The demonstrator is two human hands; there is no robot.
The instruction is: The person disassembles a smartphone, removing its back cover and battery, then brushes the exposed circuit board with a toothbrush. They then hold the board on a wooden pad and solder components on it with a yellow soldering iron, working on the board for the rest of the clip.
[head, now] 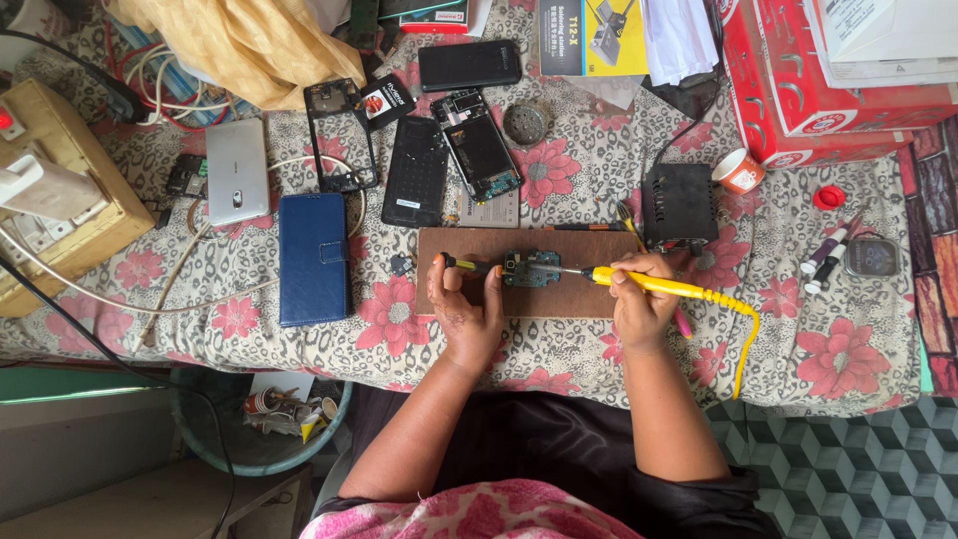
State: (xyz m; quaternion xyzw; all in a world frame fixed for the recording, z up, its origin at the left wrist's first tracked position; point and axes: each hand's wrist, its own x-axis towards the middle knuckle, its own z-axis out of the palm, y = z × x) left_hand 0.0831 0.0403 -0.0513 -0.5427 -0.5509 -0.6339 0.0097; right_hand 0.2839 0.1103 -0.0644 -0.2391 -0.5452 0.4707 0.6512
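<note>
A small green circuit board [531,269] lies on a brown wooden work board [559,250] on the flower-patterned table. My right hand [639,299] grips a yellow soldering iron [659,284], whose metal tip reaches left onto the circuit board. The iron's yellow cable curls down to the right. My left hand [465,309] rests on the wooden board's left part and holds a thin dark tool with an orange tip [461,264] that points toward the circuit board.
Several opened phones and phone parts [479,150] lie behind the board, with a blue wallet case [313,258], a white phone [238,170], a black soldering station [679,205], a small cup [738,170] and red boxes [818,90]. A wooden socket box [50,190] stands left.
</note>
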